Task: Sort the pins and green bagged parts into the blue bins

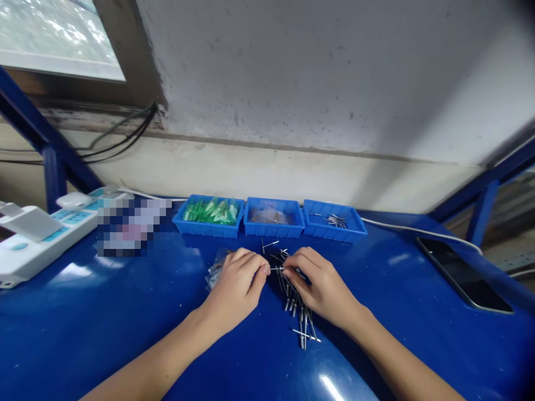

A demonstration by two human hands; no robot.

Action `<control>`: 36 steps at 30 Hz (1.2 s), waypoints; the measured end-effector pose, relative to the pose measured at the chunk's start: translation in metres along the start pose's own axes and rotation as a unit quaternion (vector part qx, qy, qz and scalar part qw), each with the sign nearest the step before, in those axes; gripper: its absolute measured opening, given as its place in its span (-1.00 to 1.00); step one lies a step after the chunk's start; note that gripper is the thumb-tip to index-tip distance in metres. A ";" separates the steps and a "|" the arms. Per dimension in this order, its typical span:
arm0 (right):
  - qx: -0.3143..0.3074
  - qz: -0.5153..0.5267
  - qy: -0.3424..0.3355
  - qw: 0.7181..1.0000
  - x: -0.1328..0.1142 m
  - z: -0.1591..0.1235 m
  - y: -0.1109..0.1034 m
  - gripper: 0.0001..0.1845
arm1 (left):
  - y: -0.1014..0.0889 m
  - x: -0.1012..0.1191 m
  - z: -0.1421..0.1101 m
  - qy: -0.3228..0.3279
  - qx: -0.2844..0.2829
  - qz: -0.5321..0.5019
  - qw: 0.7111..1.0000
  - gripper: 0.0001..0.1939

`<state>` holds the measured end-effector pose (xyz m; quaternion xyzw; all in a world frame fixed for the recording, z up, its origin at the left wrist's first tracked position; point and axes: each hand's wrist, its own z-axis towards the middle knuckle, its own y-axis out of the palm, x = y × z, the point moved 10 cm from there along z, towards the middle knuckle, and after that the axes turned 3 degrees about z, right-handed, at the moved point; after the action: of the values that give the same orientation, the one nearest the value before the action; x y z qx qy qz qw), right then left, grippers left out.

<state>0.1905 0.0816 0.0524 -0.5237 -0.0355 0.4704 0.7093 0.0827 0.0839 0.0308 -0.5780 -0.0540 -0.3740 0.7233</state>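
Between my two hands a thin silver blind rivet [276,268] is held level. My left hand [237,283] pinches its left end between thumb and fingers. At the other end, my right hand [320,283] is closed on it with the fingertips. A loose pile of blind rivets [301,320] lies on the blue table [234,362] under and beside my right hand, which partly hides it. Small clear plastic bags [214,272] lie just left of my left hand, their contents partly covered.
Along the back stand three blue bins: one with green packets [213,211], one with clear bags [271,216], one with a few rivets [334,220]. A phone [463,274] lies at right, a white power strip [54,228] at left. Blue frame posts flank the table.
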 end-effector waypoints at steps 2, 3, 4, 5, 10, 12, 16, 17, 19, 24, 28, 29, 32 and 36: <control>0.006 -0.004 -0.001 1.000 -0.001 0.000 -0.001 -0.84 | -0.004 0.000 0.000 -0.004 0.021 -0.005 1.000 -0.83; 0.010 -0.006 0.002 1.000 -0.001 0.000 -0.002 -0.82 | -0.007 0.001 0.000 -0.004 0.035 -0.004 0.999 -0.86; 0.013 -0.005 0.008 1.000 0.000 0.000 -0.003 -0.81 | -0.010 0.002 0.000 -0.001 0.046 -0.002 0.999 -0.87; 0.012 -0.001 0.015 1.000 0.001 0.000 -0.003 -0.79 | -0.012 0.004 0.000 0.006 0.054 0.002 0.999 -0.87; -0.001 0.037 0.043 0.998 0.003 -0.001 0.001 -0.75 | -0.011 0.006 0.001 0.012 0.046 0.015 0.999 -0.86; 0.002 0.048 0.047 0.998 0.002 -0.001 0.001 -0.82 | -0.010 0.001 0.000 -0.004 0.048 0.018 0.999 -0.85; 0.019 0.053 0.040 0.998 0.002 -0.003 -0.002 -0.78 | -0.006 -0.005 0.000 -0.019 0.039 0.025 0.999 -0.79; 0.022 0.054 0.034 0.998 0.001 -0.003 -0.002 -0.80 | -0.005 -0.006 0.000 -0.020 0.036 0.026 0.999 -0.76; 0.025 0.053 0.022 0.998 0.001 -0.003 -0.001 -0.86 | -0.003 -0.006 0.001 -0.022 0.028 0.029 0.999 -0.72; 0.019 0.004 -0.022 1.000 -0.007 -0.003 -0.001 -0.88 | -0.002 -0.006 0.001 -0.024 0.014 0.024 0.999 -0.66; 0.181 -0.090 -0.078 0.976 -0.015 -0.014 -0.051 -0.93 | 0.005 -0.001 0.000 -0.003 -0.016 0.033 0.999 -0.74; 0.253 -0.125 -0.069 0.957 -0.012 -0.022 -0.071 -0.93 | 0.009 0.002 -0.001 0.013 -0.029 0.046 0.998 -0.73; 0.400 -0.229 0.053 0.886 0.019 -0.043 -0.120 -0.88 | 0.024 0.010 -0.005 0.065 -0.067 0.104 0.990 -0.62; 0.278 -0.251 0.270 0.887 0.088 -0.038 -0.122 -0.66 | 0.030 0.007 -0.007 0.086 -0.067 0.149 0.983 -0.62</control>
<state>0.3368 0.1157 0.0910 -0.3858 0.1594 0.1076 0.9023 0.1037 0.0760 0.0085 -0.5921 0.1203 -0.3134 0.7327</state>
